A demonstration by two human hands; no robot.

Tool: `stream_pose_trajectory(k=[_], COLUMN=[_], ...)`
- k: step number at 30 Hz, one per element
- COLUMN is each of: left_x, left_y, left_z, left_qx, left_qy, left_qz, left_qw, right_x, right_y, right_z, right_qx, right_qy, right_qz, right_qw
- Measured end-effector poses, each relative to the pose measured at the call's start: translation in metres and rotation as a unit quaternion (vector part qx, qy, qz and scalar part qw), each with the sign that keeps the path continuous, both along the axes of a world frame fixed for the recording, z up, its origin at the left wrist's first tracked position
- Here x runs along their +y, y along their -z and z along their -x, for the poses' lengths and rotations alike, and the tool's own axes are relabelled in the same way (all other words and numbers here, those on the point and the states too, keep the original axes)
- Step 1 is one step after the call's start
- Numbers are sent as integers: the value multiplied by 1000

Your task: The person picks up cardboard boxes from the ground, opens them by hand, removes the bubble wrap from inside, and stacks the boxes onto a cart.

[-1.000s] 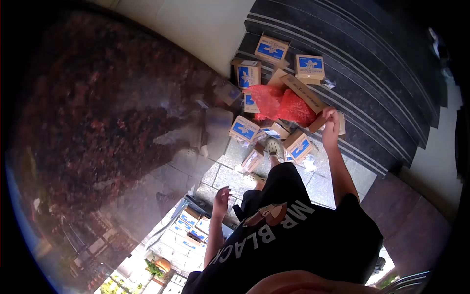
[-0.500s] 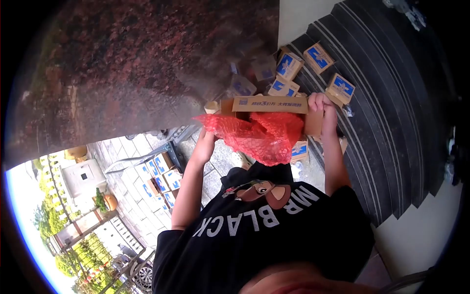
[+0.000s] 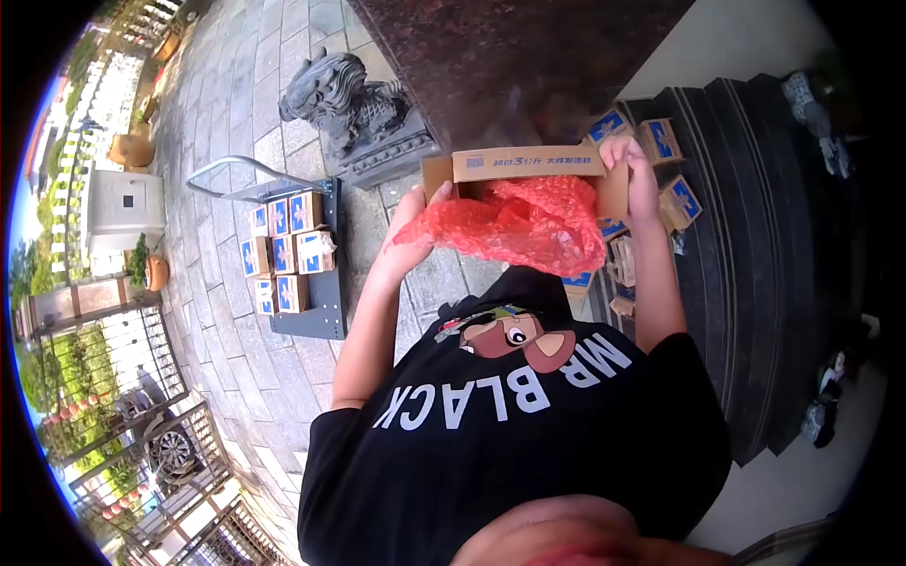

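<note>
Between my hands is an open cardboard box [image 3: 528, 164], printed with blue characters along its raised flap. Red bubble wrap [image 3: 510, 231] fills it and spills over the near side, toward my chest. My left hand [image 3: 408, 231] is closed at the box's left side, with bubble wrap draped against its fingers. At the opposite end, my right hand [image 3: 634, 179] grips the right flap, fingers curled over its edge. The wrap hides whatever lies deeper in the box.
At left, a flat trolley [image 3: 326, 292] carries several small blue-labelled boxes [image 3: 283, 250]. A carved stone lion [image 3: 344, 104] stands beyond it. More boxes [image 3: 661, 141] lie on dark steps [image 3: 746, 245] at right. A polished stone pillar [image 3: 510, 57] rises ahead.
The view has swung, bringing the trolley and stone lion fully into sight. My left hand has come closer against the box's side. The bubble wrap sits bunched more to the right.
</note>
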State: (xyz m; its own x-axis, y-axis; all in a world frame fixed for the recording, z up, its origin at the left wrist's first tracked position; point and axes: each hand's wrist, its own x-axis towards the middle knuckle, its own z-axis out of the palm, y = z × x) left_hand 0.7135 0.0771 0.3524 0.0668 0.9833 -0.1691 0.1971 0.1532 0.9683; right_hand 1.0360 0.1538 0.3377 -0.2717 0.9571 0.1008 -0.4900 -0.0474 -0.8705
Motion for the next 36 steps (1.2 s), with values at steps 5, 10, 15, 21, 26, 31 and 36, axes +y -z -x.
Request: stream_pose_trajectory(k=[5, 10, 15, 21, 26, 31, 36], left_x=[-123, -193, -239, -278, -291, -284, -293], left_y=[-27, -27, -15, -6, -16, -3, 0], left_z=[63, 99, 130, 151, 151, 158, 170], left_qx=[-156, -152, -149, -125, -114, -38, -159], left_qy=[-117, -200, -230, -283, -285, -292, -301], left_qz=[26, -58, -53, -37, -42, -25, -40], left_qw=[980, 966, 960, 950, 951, 955, 939], right_x=[-97, -160, -173, -164, -150, -142, -127], right_y=[-61, -69, -49, -72, -41, -50, -87], right_z=[93, 179, 228, 220, 197, 202, 198], right_qx=[-465, -526, -542, -316, -31, 285, 441], right_qy=[39, -146, -212, -271, -205, -313, -295], right_qz=[-351, -356, -388, -188, -138, 0, 148], right_qw=[812, 758, 715, 889, 968, 906, 834])
